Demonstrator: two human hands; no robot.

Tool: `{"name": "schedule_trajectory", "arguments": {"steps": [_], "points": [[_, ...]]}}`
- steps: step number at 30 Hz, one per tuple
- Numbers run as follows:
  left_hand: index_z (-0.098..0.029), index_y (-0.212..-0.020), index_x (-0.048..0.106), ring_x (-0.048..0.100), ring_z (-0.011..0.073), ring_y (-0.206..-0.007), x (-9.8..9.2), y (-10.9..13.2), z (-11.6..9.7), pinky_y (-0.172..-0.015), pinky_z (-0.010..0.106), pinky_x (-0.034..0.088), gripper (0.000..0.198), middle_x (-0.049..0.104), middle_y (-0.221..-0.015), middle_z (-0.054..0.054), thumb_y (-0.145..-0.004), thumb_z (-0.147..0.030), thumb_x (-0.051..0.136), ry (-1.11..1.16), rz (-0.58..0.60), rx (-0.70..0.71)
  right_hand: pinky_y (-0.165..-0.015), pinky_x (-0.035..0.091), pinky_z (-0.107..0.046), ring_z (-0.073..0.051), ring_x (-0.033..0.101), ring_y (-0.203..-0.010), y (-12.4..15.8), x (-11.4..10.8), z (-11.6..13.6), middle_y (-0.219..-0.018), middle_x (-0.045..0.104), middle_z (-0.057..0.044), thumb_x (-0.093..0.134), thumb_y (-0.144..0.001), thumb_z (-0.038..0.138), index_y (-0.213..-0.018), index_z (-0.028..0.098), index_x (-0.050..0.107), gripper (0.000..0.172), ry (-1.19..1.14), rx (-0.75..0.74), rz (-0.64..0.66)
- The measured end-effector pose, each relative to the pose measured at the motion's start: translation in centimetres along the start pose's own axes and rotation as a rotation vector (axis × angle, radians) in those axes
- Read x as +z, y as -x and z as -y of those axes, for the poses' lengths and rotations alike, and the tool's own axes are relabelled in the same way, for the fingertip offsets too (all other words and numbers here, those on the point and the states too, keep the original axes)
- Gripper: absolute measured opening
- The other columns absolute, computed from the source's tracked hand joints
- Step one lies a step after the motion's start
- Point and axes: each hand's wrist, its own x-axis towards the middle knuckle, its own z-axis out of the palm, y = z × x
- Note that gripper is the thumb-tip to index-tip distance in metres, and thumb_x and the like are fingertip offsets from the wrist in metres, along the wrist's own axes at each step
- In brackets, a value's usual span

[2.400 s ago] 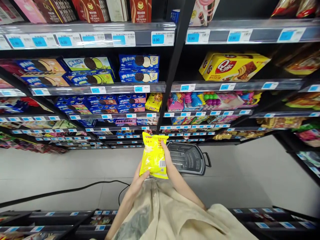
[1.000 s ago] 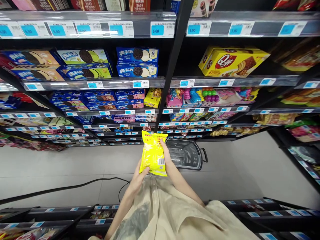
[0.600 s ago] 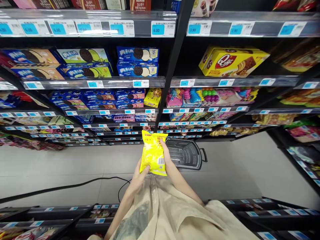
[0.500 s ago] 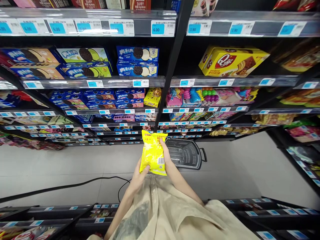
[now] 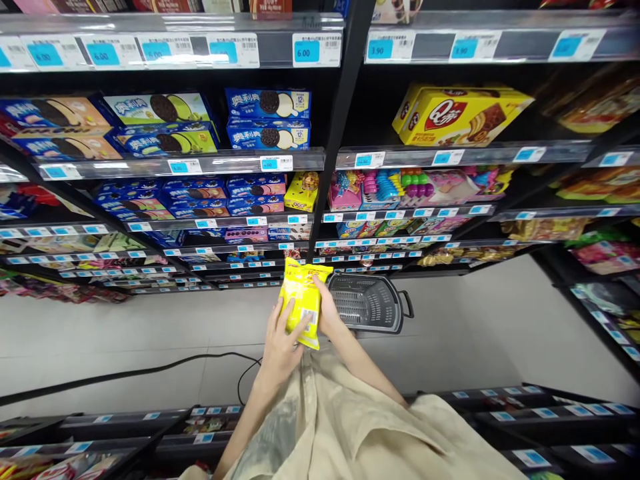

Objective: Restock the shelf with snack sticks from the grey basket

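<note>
I hold a yellow snack bag (image 5: 301, 297) upright in front of me with both hands. My left hand (image 5: 280, 343) wraps its fingers round the bag's lower left side. My right hand (image 5: 327, 312) grips the bag's right edge, thumb across the front. The bag is turned partly edge-on, so it looks narrow. A beige cloth bag (image 5: 345, 427) hangs below my forearms.
A dark plastic shopping basket (image 5: 373, 303) sits on the light tiled floor just beyond my hands. Black shelves with blue cookie boxes (image 5: 267, 127), a yellow box (image 5: 457, 117) and candy face me. A black cable (image 5: 150, 373) crosses the floor. Low shelves run behind me.
The yellow bag has turned and now looks narrower. My left hand has moved up from its bottom corner onto its side. The view has shifted slightly up and left.
</note>
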Motion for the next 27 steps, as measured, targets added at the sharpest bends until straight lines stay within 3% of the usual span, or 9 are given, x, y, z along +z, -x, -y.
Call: {"name": "schedule_trajectory", "arguments": {"steps": [2,5,10,12,14,18,27], "points": [[-0.032,-0.132,0.077,0.032,0.0392,-0.163,0.5,0.1,0.6,-0.131,0.065,0.031,0.045,0.046,-0.168,0.009,-0.088,-0.020,0.075,0.055,-0.127,-0.007,-0.099,0.061,-0.039,-0.028,0.073,-0.116,0.3,0.4,0.1,-0.118,0.076,-0.009,0.084,-0.077,0.050,-0.124,0.019,0.066,0.060,-0.007,0.026,0.042],[-0.029,-0.139,0.072,0.041,0.0374,-0.158,1.0,0.3,1.5,-0.131,0.058,0.036,0.049,0.049,-0.165,0.012,-0.091,-0.036,0.078,0.313,-0.239,-0.104,-0.100,0.059,-0.037,-0.025,0.072,-0.116,0.3,0.5,0.5,-0.118,0.076,-0.006,0.087,-0.076,0.045,-0.127,0.021,0.066,0.059,-0.007,0.031,0.039],[-0.029,-0.157,0.052,0.050,0.0371,-0.151,1.6,0.1,1.5,-0.120,0.051,0.050,0.089,0.055,-0.160,0.014,-0.085,-0.076,0.073,0.935,-0.410,-0.568,-0.083,0.058,-0.026,-0.016,0.072,-0.099,-0.6,-0.2,0.9,-0.119,0.076,0.001,0.091,-0.069,0.036,-0.127,0.025,0.063,0.065,-0.044,-0.035,-0.082],[-0.029,-0.159,0.046,0.058,0.0381,-0.143,2.0,-0.1,1.2,-0.112,0.054,0.057,0.096,0.057,-0.158,0.015,-0.083,-0.081,0.073,1.140,-0.392,-0.680,-0.081,0.058,-0.025,-0.015,0.072,-0.094,-0.9,-0.3,1.0,-0.116,0.076,0.001,0.092,-0.068,0.034,-0.123,0.025,0.063,0.063,-0.061,-0.069,-0.127],[-0.027,-0.158,0.046,0.066,0.0376,-0.133,2.5,0.1,1.0,-0.106,0.056,0.060,0.097,0.059,-0.155,0.017,-0.081,-0.078,0.077,1.243,-0.291,-0.756,-0.084,0.060,-0.028,-0.018,0.073,-0.094,-1.1,-0.4,1.2,-0.114,0.077,-0.002,0.091,-0.070,0.036,-0.116,0.021,0.065,0.055,-0.070,-0.081,-0.158],[-0.024,-0.156,0.046,0.073,0.0354,-0.119,3.5,1.0,1.1,-0.100,0.056,0.064,0.111,0.061,-0.152,0.019,-0.068,-0.075,0.090,1.219,-0.148,-0.868,-0.085,0.063,-0.037,-0.024,0.075,-0.089,-1.2,-0.5,1.6,-0.106,0.078,-0.009,0.090,-0.073,0.045,-0.102,0.016,0.067,0.047,-0.069,-0.071,-0.204],[-0.023,-0.157,0.046,0.071,0.0364,-0.127,4.2,0.7,1.9,-0.100,0.055,0.065,0.110,0.067,-0.144,0.019,-0.069,-0.076,0.088,1.141,-0.129,-0.884,-0.091,0.065,-0.039,-0.027,0.077,-0.104,-1.5,-0.8,1.7,-0.108,0.078,-0.009,0.089,-0.075,0.048,-0.104,0.017,0.067,0.048,-0.080,-0.120,-0.248]]}}
